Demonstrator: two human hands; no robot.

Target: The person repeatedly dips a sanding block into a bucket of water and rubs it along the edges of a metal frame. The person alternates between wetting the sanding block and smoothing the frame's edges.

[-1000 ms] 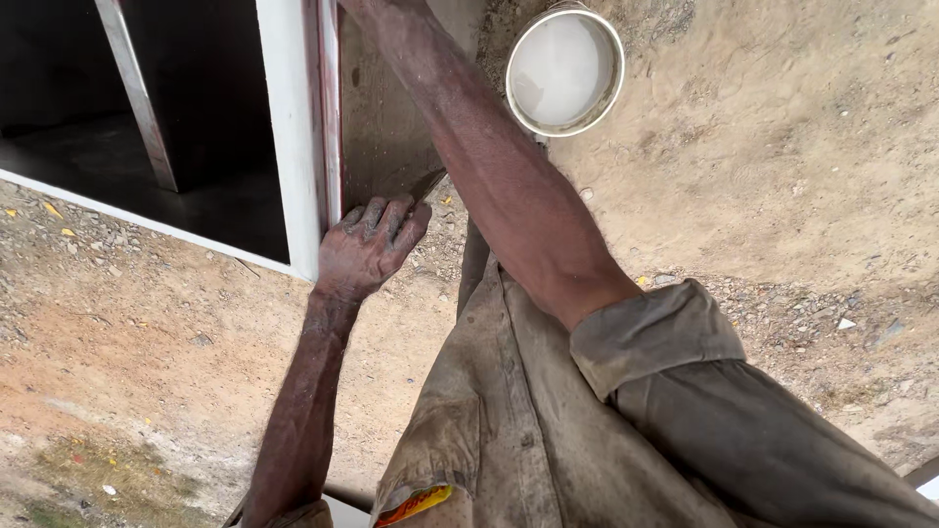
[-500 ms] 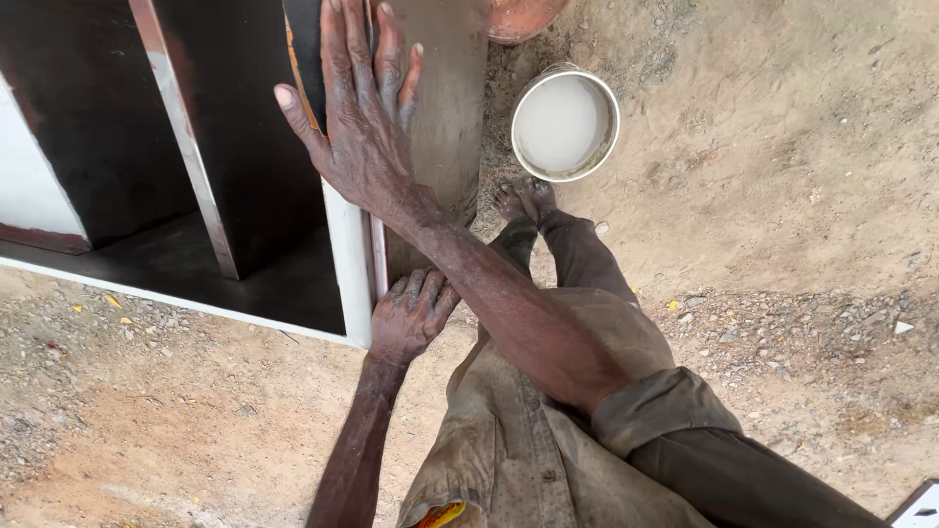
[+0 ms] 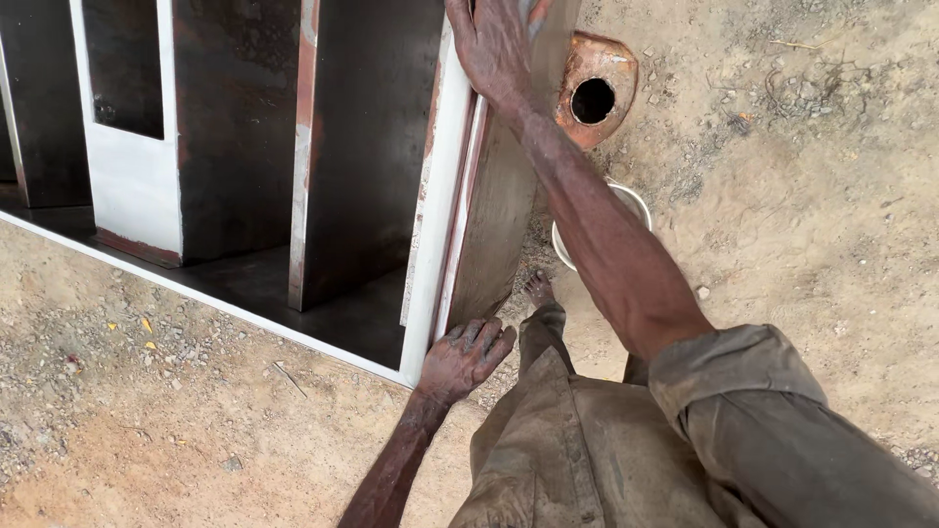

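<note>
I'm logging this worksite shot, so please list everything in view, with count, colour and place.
metal frame: one, dark panels with white-painted edges, upright on the ground at left and centre.
rusty plate with round hole: one, orange-brown, top centre, beside the frame's end.
white bowl: one, mostly hidden behind the right forearm.
sandy ground: tan, with gravel and small debris, all around.
bare foot: one, at the frame's foot.
work clothes: olive-brown, soiled, bottom right.
left hand: grips the frame's lower corner.
right hand: flat against the frame's end face, top.
</note>
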